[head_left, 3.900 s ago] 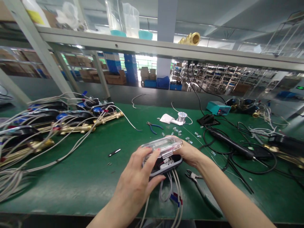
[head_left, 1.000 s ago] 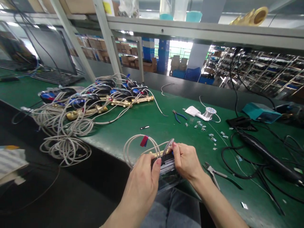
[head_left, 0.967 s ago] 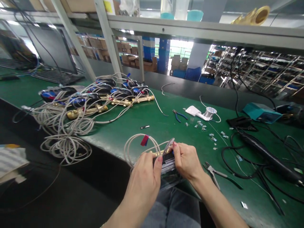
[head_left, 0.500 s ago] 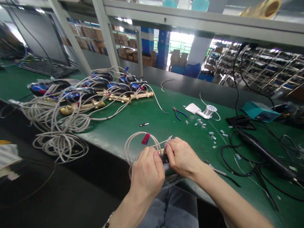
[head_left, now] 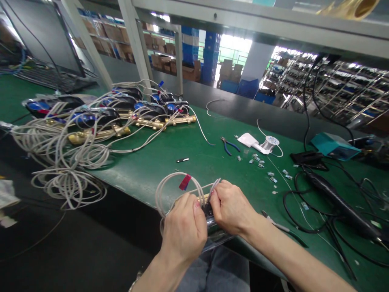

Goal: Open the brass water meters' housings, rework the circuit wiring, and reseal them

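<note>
At the bench's front edge, my left hand (head_left: 186, 221) is closed round the left side of a meter (head_left: 208, 210) with a black housing and a bit of brass showing behind. My right hand (head_left: 232, 207) grips its other side, thumb and fingers pressed together beside a short grey cable end (head_left: 215, 184). Most of the meter is hidden under both hands. From it a grey cable (head_left: 162, 180) loops up on the left, carrying a red tag (head_left: 185, 182). Clear plastic shows below the housing.
Several brass-bodied meters (head_left: 148, 121) and coiled grey cables (head_left: 69, 174) lie at left. Blue-handled pliers (head_left: 228, 146), a solder spool (head_left: 269, 144), small clear pieces (head_left: 260, 162), green-handled pliers (head_left: 284, 228) and a black corded tool (head_left: 337, 198) lie on the green bench (head_left: 146, 168).
Both hands keep their grip on the meter. The view has shifted slightly, and the hands sit a little lower in it. The cable loop and red tag have moved slightly left and down.
</note>
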Demonstrator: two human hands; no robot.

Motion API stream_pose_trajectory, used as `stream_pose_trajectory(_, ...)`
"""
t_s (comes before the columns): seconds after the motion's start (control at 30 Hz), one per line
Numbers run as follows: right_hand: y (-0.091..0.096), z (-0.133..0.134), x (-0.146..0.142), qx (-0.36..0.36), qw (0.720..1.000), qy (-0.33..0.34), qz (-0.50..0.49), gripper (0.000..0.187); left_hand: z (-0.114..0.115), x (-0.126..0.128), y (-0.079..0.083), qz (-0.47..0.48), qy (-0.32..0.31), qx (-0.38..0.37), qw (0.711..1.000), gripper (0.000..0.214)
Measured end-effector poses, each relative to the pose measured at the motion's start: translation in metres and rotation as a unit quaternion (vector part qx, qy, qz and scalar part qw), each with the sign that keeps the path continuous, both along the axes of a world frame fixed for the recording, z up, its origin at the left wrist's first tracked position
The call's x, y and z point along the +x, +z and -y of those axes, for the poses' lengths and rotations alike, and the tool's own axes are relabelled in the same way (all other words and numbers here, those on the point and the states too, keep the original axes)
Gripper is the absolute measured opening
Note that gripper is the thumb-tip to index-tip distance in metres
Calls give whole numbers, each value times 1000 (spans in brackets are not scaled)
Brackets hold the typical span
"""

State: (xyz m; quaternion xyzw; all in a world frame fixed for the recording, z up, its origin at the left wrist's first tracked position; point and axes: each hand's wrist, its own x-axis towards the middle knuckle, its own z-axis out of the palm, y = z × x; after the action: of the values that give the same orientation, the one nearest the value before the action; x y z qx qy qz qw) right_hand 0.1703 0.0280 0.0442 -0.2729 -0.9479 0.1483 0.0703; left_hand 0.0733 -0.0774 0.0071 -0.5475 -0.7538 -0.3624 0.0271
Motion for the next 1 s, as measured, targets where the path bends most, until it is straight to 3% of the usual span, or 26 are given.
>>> stream_pose_trajectory(0.17, 6, 4, -4, -1, 999, -48, 26, 33, 0, 2, 1, -22, 26, -26, 999, 30)
stream_pose_trajectory(0.37, 13, 12, -18, -26, 984, -161, 69, 54, 0, 3, -1, -53, 37, -28, 998, 27)
stream_pose_trajectory(0.77, 13, 14, -23, -48, 978, -195, 55, 47, 1, -1, -2, -59, 15, -32, 998, 26)
stream_pose_trajectory(0.9, 9, 1, -19, -58, 982, -182, 7, 47, 2, 3, 7, -35, 20, -75, 996, 26)
stream_pose_trajectory(1.0, 4, -13, -10, -69, 981, -175, -49, 45, 8, 7, 11, 10, -12, -90, 996, 26)
